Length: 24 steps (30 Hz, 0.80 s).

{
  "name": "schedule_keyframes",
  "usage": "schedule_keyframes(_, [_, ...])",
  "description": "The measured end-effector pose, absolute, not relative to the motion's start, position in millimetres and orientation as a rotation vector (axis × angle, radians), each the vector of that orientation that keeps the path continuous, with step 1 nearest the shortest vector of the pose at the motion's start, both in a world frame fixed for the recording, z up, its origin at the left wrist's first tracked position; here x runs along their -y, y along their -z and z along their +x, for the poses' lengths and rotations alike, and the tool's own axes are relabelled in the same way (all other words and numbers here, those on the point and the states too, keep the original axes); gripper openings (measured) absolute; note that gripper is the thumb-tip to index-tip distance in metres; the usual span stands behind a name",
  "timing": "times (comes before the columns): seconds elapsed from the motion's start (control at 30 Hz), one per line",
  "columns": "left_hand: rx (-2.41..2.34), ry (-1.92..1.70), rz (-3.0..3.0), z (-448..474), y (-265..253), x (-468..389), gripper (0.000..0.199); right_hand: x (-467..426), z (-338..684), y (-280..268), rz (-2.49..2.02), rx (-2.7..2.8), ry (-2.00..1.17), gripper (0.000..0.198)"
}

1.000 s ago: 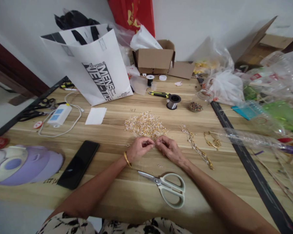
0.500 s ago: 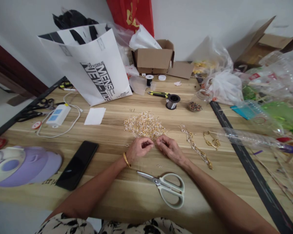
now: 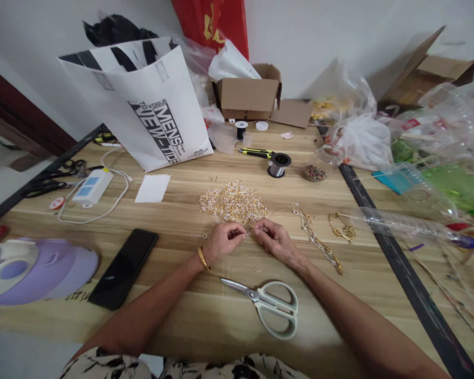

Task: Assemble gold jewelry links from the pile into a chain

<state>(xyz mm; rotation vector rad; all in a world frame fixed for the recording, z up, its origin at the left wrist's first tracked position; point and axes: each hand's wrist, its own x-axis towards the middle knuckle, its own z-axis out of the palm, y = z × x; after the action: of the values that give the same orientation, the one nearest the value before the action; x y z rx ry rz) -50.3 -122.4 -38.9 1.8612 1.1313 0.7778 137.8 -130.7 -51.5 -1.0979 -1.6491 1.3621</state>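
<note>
My left hand (image 3: 224, 240), with a gold bracelet (image 3: 204, 259) at its wrist, is closed in a pinch at the front edge of a pile of small gold and silver beads (image 3: 233, 201). Close beside it on the right, my right hand (image 3: 273, 238) pinches too, its fingertips nearly meeting the left ones. Whatever lies between the fingers is too small to make out. Below the hands rest scissors (image 3: 266, 305) with pale handles and a few tiny loose beads (image 3: 257, 269). Gold and silver chains (image 3: 316, 239) lie to the right of my right hand.
A black phone (image 3: 124, 268) and a purple-white object (image 3: 55, 268) lie left. Behind the pile stand a wire spool (image 3: 278, 165), a yellow-black cutter (image 3: 256, 153), a jar of beads (image 3: 316, 172) and a white paper bag (image 3: 142, 105). Plastic bottles (image 3: 450, 179) crowd the right.
Both hands stay pinched near the pile, with the left fingertips shifted very slightly left. The whole view has moved a little; nothing else visibly differs.
</note>
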Motion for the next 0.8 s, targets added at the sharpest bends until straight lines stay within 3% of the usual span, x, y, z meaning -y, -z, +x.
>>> schedule_keyframes(0.23, [-1.222, -0.835, 2.093, -51.0, 40.0, 124.7, 0.008, 130.2, 137.4, 49.7, -1.091, 1.713, -1.322, 0.025])
schedule_keyframes(0.8, [-1.190, -0.748, 1.969, -51.3, 33.1, 125.5, 0.012, 129.0, 138.4, 53.9, -1.104, 1.722, -1.295, 0.026])
